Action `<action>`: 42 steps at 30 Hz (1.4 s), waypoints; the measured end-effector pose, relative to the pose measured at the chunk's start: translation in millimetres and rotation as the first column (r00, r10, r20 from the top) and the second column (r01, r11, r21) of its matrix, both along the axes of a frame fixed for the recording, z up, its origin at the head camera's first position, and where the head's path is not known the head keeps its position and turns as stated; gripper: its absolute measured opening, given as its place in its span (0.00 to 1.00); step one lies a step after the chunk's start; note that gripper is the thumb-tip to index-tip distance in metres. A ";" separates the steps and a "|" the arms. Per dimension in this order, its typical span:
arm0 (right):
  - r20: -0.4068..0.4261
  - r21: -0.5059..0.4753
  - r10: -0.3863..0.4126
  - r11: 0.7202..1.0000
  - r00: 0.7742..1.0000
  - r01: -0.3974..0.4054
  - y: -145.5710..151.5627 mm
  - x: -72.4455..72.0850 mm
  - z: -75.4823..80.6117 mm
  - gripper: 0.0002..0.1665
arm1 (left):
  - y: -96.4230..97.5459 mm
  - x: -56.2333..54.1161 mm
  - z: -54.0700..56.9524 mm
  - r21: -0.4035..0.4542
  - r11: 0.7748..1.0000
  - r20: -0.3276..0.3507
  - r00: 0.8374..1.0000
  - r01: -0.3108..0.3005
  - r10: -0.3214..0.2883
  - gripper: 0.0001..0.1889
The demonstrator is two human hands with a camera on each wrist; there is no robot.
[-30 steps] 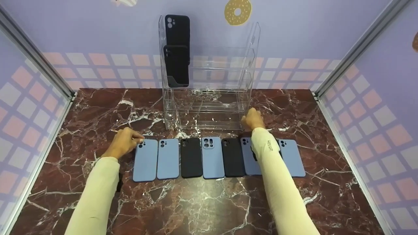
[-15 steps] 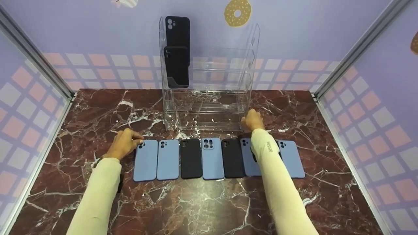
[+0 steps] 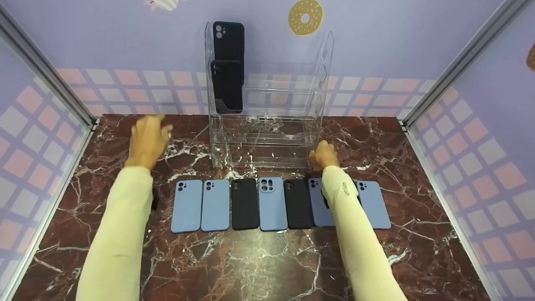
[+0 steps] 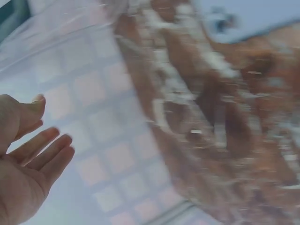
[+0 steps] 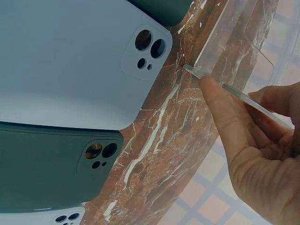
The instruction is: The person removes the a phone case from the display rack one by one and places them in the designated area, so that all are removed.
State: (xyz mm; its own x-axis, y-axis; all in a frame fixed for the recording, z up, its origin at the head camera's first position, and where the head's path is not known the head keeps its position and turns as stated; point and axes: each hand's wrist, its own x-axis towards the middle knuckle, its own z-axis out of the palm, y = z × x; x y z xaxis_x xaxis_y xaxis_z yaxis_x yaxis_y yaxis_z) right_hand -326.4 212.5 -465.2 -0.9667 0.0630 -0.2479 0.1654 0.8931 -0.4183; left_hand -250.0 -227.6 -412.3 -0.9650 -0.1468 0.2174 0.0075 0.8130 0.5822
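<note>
A clear acrylic tiered rack (image 3: 267, 142) stands at the back, with two black phone cases (image 3: 228, 42) upright at its left side. My right hand (image 3: 324, 155) pinches the edge of its right side panel (image 5: 239, 93) between thumb and fingers. My left hand (image 3: 147, 140) is off to the left of the rack, touching nothing visible, with fingers extended in the left wrist view. A row of phone cases lies in front of the rack: light blue ones (image 3: 187, 207), black ones (image 3: 245, 205) and a darker blue one (image 3: 321, 209). My right sleeve hides part of the row.
The cases lie on a red-brown marbled tabletop (image 3: 267, 267). A patterned wall (image 3: 368, 54) rises behind the rack, and side panels (image 3: 497, 167) joined by metal frame strips bound the table left and right.
My left hand has left the top of the leftmost light blue case and moved away toward the back, its fingers spreading. The right hand keeps its hold on the rack; the cases have not moved.
</note>
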 end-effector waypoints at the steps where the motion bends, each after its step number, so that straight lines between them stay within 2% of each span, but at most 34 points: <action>1: -0.002 -0.001 0.000 1.000 1.000 0.000 0.5 0.2 0.1 0.24 | 3.6 -4.6 8.6 0.002 1.000 -0.014 1.000 0.000 0.000 0.26; 4: -0.013 0.000 -0.001 1.000 1.000 0.001 1.0 0.8 0.5 0.24 | 15.4 -17.1 31.3 0.003 1.000 -0.059 0.998 -0.001 0.001 0.30; 7: -0.014 -0.002 -0.006 1.000 1.000 0.006 1.2 1.2 0.5 0.25 | 29.9 -28.7 47.7 -0.001 1.000 -0.103 0.995 0.006 -0.006 0.34; 10: -0.013 -0.004 -0.004 1.000 1.000 0.004 0.9 1.0 -0.4 0.25 | 45.3 -39.6 59.0 -0.030 0.999 -0.143 0.990 0.015 -0.019 0.37; 14: -0.019 -0.010 -0.001 1.000 1.000 0.001 -0.5 0.3 -1.0 0.25 | 64.8 -52.6 66.9 -0.084 0.995 -0.166 0.984 0.046 -0.059 0.41; 20: -0.027 -0.014 -0.010 1.000 1.000 0.009 -1.7 0.1 0.3 0.23 | 86.9 -66.6 70.9 -0.140 0.982 -0.132 0.980 0.127 -0.146 0.40; 25: -0.014 -0.009 -0.025 1.000 1.000 0.025 -0.4 -1.7 -1.0 0.22 | 97.2 -73.7 68.4 -0.183 0.969 -0.130 0.972 0.168 -0.194 0.36; 31: -0.016 -0.006 -0.042 0.999 0.999 0.042 1.6 -2.8 -3.1 0.22 | 105.8 -78.8 64.2 -0.150 0.978 -0.220 0.960 0.141 -0.172 0.31; 39: -0.017 -0.007 -0.039 0.999 0.999 0.039 -0.3 2.4 -2.0 0.23 | 115.7 -83.0 65.9 -0.088 0.988 -0.223 0.964 0.130 -0.147 0.30; 42: -0.025 -0.007 -0.036 0.999 0.999 0.036 -1.7 3.9 -0.4 0.23 | 118.3 -83.5 68.7 -0.055 0.992 -0.273 0.954 0.112 -0.123 0.26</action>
State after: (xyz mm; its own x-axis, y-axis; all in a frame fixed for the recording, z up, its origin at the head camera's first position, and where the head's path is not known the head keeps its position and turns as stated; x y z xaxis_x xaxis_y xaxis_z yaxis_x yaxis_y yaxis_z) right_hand -322.5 210.8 -465.6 -0.9697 0.0964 -0.2244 0.1871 0.8840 -0.4285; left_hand -333.5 -109.3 -343.6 -0.8767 -0.0226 0.4806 0.2598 0.8185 0.5125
